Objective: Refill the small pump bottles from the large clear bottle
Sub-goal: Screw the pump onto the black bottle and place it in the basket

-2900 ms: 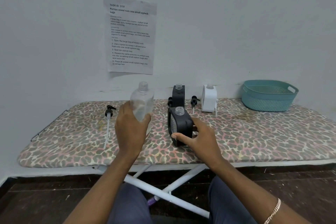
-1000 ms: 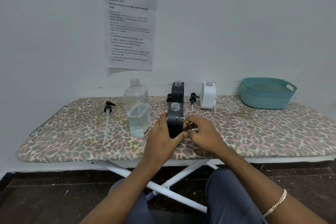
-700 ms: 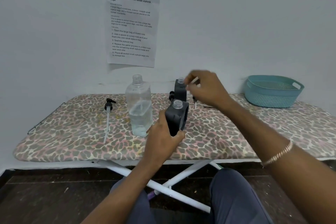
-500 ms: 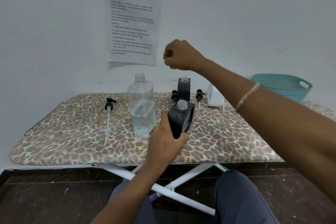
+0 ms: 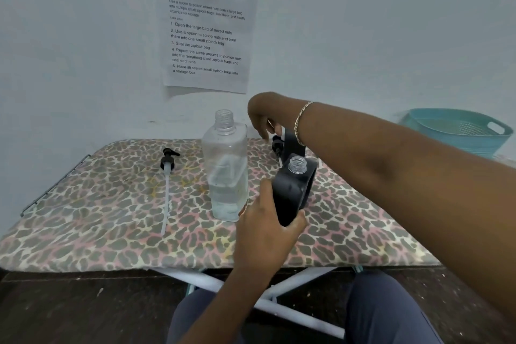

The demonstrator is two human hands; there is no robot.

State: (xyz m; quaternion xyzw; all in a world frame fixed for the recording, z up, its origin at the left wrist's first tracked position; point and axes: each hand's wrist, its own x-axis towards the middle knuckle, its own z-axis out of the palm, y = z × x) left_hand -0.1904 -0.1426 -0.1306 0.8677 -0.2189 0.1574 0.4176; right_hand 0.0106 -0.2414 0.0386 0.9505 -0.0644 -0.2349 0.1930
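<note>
Your left hand (image 5: 262, 229) grips the tilted, uncapped black bottle (image 5: 293, 190) just right of the clear bottle (image 5: 226, 170) on the tabletop (image 5: 97, 218); your right hand (image 5: 261, 117) hangs behind, possibly pinching something.

- Left hand (image 5: 266, 227) grips an uncapped black pump bottle (image 5: 293, 190), tilted.
- Large clear bottle (image 5: 226, 167) stands open beside it on the ironing board (image 5: 97, 218).
- Right hand (image 5: 261, 117) reaches over behind them.
</note>
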